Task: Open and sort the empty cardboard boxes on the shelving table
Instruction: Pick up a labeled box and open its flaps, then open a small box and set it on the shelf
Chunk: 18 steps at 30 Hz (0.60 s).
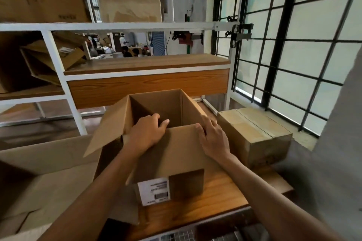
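The open box [156,107] stands on the wooden table [215,197], right in front of the person. Its top is open and the inside looks bare. The left flap sticks out to the side. A white label [153,191] is stuck low on the near side of the box.

The left hand [148,133] holds the top edge of the near side, with its fingers curled over into the box. The right hand [211,137] grips the near right corner, with its fingers bent over the edge.

Just to the right of the open box sits a closed box [254,135], close by it. To the left of the open box lies a big flat cardboard sheet [39,162]. Behind the open box stands a white shelf frame [117,25] with wooden boards. A tilted box [49,60] leans inside it on the left, and more large boxes [39,0] sit on top. A window with black bars [293,45] is to the right, behind the closed box.
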Each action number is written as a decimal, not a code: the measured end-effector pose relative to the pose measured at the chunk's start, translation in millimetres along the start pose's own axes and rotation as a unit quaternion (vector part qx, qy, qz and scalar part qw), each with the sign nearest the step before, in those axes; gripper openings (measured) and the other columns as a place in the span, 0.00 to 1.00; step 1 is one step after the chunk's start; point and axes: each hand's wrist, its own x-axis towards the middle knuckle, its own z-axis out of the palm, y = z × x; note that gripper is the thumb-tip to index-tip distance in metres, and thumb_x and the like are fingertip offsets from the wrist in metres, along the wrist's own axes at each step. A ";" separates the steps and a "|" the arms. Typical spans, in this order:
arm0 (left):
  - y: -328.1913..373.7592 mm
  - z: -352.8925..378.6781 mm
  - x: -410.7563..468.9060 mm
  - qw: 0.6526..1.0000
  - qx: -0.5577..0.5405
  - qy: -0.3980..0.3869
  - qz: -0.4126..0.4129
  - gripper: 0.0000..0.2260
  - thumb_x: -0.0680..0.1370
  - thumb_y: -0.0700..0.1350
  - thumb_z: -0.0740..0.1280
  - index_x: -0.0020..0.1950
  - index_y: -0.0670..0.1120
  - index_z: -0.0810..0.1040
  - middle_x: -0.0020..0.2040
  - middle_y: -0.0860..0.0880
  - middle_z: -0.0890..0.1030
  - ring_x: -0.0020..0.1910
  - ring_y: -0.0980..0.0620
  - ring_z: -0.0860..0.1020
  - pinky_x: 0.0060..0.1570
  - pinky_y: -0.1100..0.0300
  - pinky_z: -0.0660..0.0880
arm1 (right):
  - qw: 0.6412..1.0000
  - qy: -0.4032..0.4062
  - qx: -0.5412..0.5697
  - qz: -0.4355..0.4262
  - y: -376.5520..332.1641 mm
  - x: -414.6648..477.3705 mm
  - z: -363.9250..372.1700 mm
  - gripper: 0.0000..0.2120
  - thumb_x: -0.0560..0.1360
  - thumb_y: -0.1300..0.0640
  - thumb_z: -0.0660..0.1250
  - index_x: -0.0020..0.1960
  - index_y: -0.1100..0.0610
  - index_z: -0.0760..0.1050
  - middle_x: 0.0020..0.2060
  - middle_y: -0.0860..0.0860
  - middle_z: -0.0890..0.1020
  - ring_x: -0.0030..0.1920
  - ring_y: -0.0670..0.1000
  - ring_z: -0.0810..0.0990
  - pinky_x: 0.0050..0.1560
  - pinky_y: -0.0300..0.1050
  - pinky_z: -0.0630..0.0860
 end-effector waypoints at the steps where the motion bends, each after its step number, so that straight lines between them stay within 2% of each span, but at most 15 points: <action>1: 10.0 9.7 -17.1 0.999 0.016 0.023 0.019 0.26 0.81 0.63 0.53 0.74 0.50 0.68 0.70 0.47 0.74 0.71 0.46 0.69 0.69 0.47 0.64 | 1.000 -0.018 -0.004 -0.003 1.1 -8.8 -6.0 0.22 0.80 0.39 0.52 0.70 0.47 0.63 0.65 0.53 0.75 0.60 0.55 0.77 0.54 0.60 0.79; 3: 27.9 33.3 -54.9 0.996 0.034 0.058 0.052 0.30 0.81 0.65 0.48 0.77 0.51 0.62 0.78 0.46 0.62 0.79 0.45 0.54 0.76 0.44 0.48 | 0.999 -0.044 0.002 -0.009 6.5 -33.0 -17.8 0.25 0.79 0.40 0.56 0.73 0.47 0.58 0.71 0.52 0.70 0.66 0.56 0.73 0.57 0.59 0.78; 4: 37.2 44.8 -73.7 0.994 0.016 0.079 0.071 0.31 0.80 0.65 0.47 0.78 0.50 0.61 0.80 0.46 0.59 0.80 0.45 0.51 0.76 0.45 0.44 | 0.999 -0.052 0.008 -0.013 11.7 -47.9 -24.5 0.27 0.79 0.42 0.59 0.75 0.47 0.57 0.74 0.51 0.67 0.69 0.56 0.70 0.60 0.58 0.77; 8: 84.5 91.6 -147.2 0.984 -0.091 0.118 0.100 0.30 0.80 0.63 0.49 0.76 0.47 0.65 0.78 0.45 0.62 0.79 0.47 0.53 0.77 0.46 0.49 | 0.997 -0.076 0.019 0.026 43.7 -115.2 -58.5 0.33 0.79 0.47 0.64 0.79 0.47 0.53 0.78 0.50 0.58 0.75 0.55 0.61 0.68 0.55 0.68; 11: 124.6 129.9 -189.1 0.984 -0.122 0.089 0.095 0.28 0.81 0.61 0.53 0.75 0.46 0.68 0.78 0.44 0.64 0.79 0.46 0.53 0.74 0.42 0.56 | 0.996 -0.061 0.038 0.057 83.0 -164.0 -86.7 0.33 0.79 0.48 0.65 0.79 0.50 0.55 0.77 0.53 0.61 0.75 0.55 0.63 0.69 0.54 0.68; 14: 161.2 163.1 -218.1 0.985 -0.134 0.058 0.096 0.25 0.81 0.58 0.57 0.74 0.47 0.68 0.78 0.44 0.64 0.80 0.46 0.52 0.73 0.37 0.58 | 0.989 -0.058 0.052 0.127 128.0 -207.4 -112.5 0.33 0.78 0.50 0.66 0.78 0.49 0.55 0.77 0.53 0.63 0.75 0.54 0.63 0.70 0.51 0.67; 18: 210.0 191.8 -242.9 0.976 -0.181 0.039 0.116 0.24 0.81 0.57 0.58 0.73 0.46 0.68 0.77 0.45 0.65 0.79 0.47 0.54 0.74 0.40 0.59 | 0.980 -0.046 0.040 0.191 171.5 -245.1 -145.5 0.33 0.77 0.50 0.67 0.78 0.47 0.55 0.76 0.51 0.64 0.73 0.52 0.66 0.67 0.55 0.71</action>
